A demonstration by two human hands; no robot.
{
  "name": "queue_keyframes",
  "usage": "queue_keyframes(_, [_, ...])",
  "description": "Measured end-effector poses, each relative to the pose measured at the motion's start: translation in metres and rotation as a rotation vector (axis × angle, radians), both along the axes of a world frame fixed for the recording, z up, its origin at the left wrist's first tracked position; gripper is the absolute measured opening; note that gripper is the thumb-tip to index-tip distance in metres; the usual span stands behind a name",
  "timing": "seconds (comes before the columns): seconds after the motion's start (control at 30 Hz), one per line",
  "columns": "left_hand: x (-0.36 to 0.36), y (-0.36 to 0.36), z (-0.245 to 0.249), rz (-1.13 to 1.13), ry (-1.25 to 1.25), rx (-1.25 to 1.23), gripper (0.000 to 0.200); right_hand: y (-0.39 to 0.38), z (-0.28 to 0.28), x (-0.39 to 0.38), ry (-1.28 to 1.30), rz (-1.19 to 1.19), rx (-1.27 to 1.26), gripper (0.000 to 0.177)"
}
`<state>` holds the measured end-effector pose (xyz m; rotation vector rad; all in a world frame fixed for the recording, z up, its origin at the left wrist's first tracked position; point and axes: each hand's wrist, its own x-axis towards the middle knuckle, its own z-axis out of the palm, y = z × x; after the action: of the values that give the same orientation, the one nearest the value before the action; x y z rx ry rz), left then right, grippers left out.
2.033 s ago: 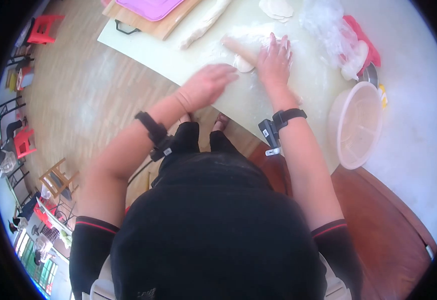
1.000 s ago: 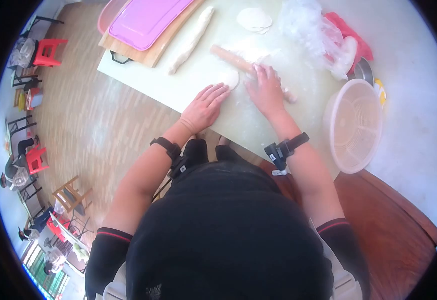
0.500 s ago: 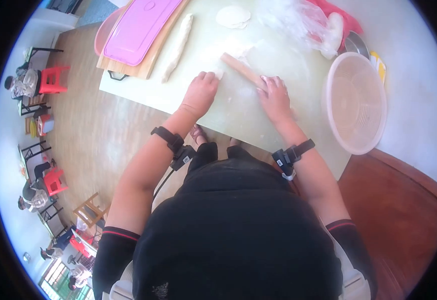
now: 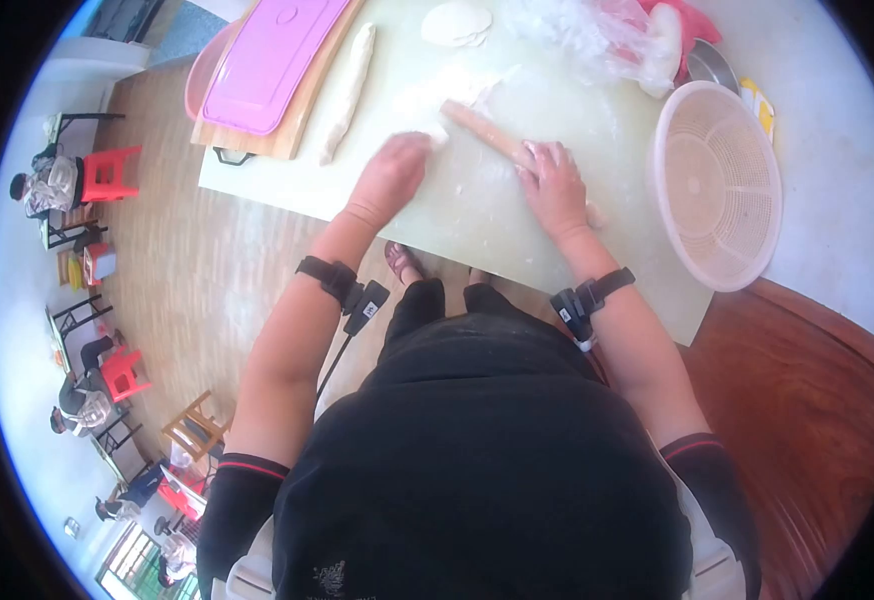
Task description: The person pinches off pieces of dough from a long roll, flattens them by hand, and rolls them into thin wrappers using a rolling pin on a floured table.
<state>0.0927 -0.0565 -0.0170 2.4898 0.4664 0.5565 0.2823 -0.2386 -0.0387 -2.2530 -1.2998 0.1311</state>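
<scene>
My right hand (image 4: 557,188) is closed round the near end of a wooden rolling pin (image 4: 484,130), which lies slanted over the pale green tabletop (image 4: 467,210). To its left, my left hand (image 4: 395,175) has its fingers curled on a small piece of white dough (image 4: 438,137), partly hidden by the fingertips. A long dough roll (image 4: 349,95) lies further left, beside the wooden board. Flat dough rounds (image 4: 456,24) rest at the far side, with loose flour (image 4: 467,88) between them and the pin.
A pink lid (image 4: 275,65) lies on a wooden board (image 4: 307,110) at the left. A beige basket (image 4: 719,187), a metal bowl (image 4: 711,66) and a clear plastic bag (image 4: 597,40) are at the right. Several people sit by red stools (image 4: 110,174) far left.
My left hand has shifted slightly left and blurs a little. My right hand still holds the rolling pin, nearly in place. The whole view has shifted slightly.
</scene>
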Motion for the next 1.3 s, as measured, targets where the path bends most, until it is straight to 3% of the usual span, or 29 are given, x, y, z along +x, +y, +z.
queue_keyframes(0.07, [-0.009,-0.008,-0.014,-0.147,0.06,0.138,0.03,0.001,-0.002,0.0,0.008,0.004,0.015,0.036])
queue_keyframes(0.17, [-0.018,-0.025,-0.014,-0.011,0.0,0.115,0.035,0.002,0.002,0.001,0.046,0.032,0.037,0.036])
queue_keyframes(0.33, [-0.025,-0.033,-0.031,0.006,0.016,0.159,0.046,0.015,0.017,-0.014,0.083,0.185,0.094,0.037])
queue_keyframes(0.4, [-0.026,-0.035,-0.036,0.01,0.0,0.185,0.049,0.021,0.02,-0.024,0.049,0.276,-0.074,0.035])
queue_keyframes(0.47, [-0.03,-0.037,-0.039,0.04,-0.008,0.201,0.051,0.03,0.02,-0.032,0.036,0.265,-0.067,0.036])
queue_keyframes(0.63, [-0.033,-0.038,-0.039,0.042,-0.004,0.203,0.051,0.069,0.014,-0.048,-0.064,0.237,-0.003,0.047])
queue_keyframes(0.7, [-0.033,-0.037,-0.038,0.043,0.007,0.213,0.051,0.087,-0.003,-0.05,-0.09,0.222,-0.151,0.051])
queue_keyframes(0.8, [-0.034,-0.039,-0.037,0.051,0.036,0.201,0.044,0.113,-0.011,-0.026,-0.205,0.159,-0.101,0.05])
queue_keyframes(0.93, [-0.033,-0.038,-0.038,0.048,0.017,0.234,0.042,0.104,-0.008,-0.029,-0.235,0.231,-0.121,0.054])
queue_keyframes(1.0, [-0.033,-0.036,-0.039,0.065,0.009,0.232,0.041,0.088,-0.003,-0.049,-0.086,0.264,-0.155,0.055])
queue_keyframes(1.2, [-0.035,-0.038,-0.037,0.059,-0.006,0.228,0.039,0.112,-0.005,-0.023,-0.228,0.17,-0.131,0.056])
queue_keyframes(1.3, [-0.035,-0.037,-0.041,0.071,-0.016,0.227,0.037,0.089,-0.004,-0.053,-0.173,0.259,-0.147,0.057])
